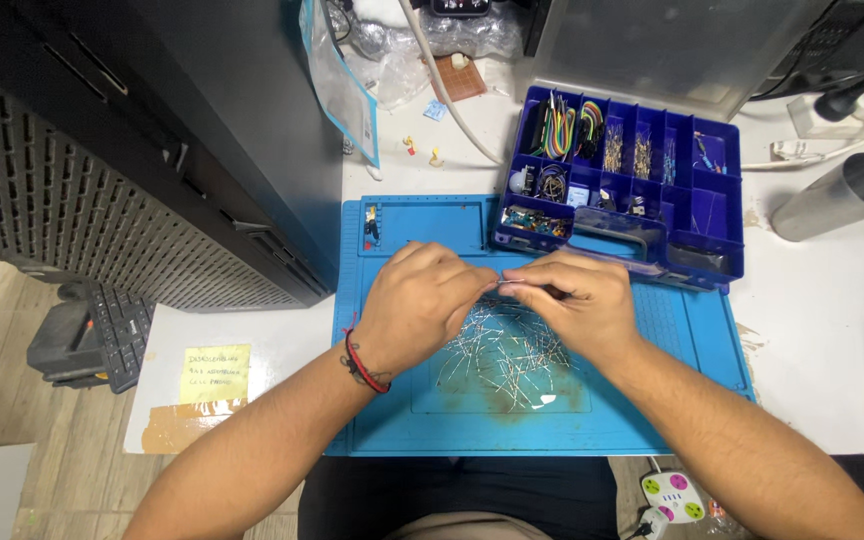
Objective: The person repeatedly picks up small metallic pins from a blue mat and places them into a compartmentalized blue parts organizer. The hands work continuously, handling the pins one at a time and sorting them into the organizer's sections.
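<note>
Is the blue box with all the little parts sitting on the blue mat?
Touching. The head view shows the blue box with its front-left corner overlapping the top edge of the blue mat, resting on it.

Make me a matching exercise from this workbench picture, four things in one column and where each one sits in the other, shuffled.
Things:
1. Blue plastic compartment box
2. Yellow sticky note
3. Pile of thin metal wire leads
4. Shiny metal cylinder

Places:
A. On the blue work mat, beneath the hands
B. Far right of the white table
C. Table's left edge
D. Behind the mat, upper right

Pairs: 1-D, 2-C, 3-A, 4-B
</note>
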